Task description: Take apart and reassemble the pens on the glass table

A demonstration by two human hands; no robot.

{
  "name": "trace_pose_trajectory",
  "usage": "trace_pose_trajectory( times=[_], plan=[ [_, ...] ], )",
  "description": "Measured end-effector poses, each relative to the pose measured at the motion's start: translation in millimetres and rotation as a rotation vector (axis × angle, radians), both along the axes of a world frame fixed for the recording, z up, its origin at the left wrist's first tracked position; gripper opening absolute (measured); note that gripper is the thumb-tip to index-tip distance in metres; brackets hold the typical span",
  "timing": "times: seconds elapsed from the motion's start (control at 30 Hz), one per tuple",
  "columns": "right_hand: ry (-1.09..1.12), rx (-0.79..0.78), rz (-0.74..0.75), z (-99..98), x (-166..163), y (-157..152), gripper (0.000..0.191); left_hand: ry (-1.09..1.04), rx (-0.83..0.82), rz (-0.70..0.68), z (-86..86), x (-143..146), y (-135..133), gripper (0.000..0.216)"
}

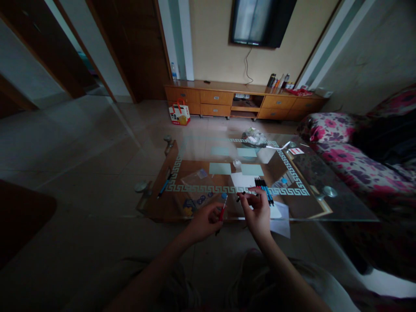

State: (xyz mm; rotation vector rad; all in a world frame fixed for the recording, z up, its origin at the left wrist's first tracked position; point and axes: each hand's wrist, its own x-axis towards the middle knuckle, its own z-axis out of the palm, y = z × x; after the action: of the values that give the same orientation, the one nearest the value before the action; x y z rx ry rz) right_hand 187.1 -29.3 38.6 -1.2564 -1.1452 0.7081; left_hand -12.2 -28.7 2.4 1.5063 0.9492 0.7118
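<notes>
My left hand (205, 220) is closed around a slim red pen (222, 213); its pale, thin upper end points up and its dark end hangs below my fingers. My right hand (257, 212) pinches a small black piece (240, 196), perhaps a pen cap or pen part, a short way to the right of the red pen and apart from it. Just beyond my right hand, several blue and black pens (268, 194) lie side by side on white paper (283, 221). A single blue and black pen (164, 186) rests at the table's left end.
The glass table (201, 149) has a key-pattern border. On it are a clear plastic bag (255, 138), a clear packet (195, 177), a small whitish object (237, 164) and a red-white card (296, 151). A floral sofa (344, 162) stands right; a paper bag (179, 115) is by the cabinet (216, 97).
</notes>
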Motion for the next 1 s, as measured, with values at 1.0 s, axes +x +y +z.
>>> trace_pose_trajectory(
  times=[1.0],
  plan=[
    [0.154,-0.083,0.089,-3.4,0.6,6.2,0.036,0.036,0.016,-0.008,4.4,0.3,-1.5,0.050]
  ],
)
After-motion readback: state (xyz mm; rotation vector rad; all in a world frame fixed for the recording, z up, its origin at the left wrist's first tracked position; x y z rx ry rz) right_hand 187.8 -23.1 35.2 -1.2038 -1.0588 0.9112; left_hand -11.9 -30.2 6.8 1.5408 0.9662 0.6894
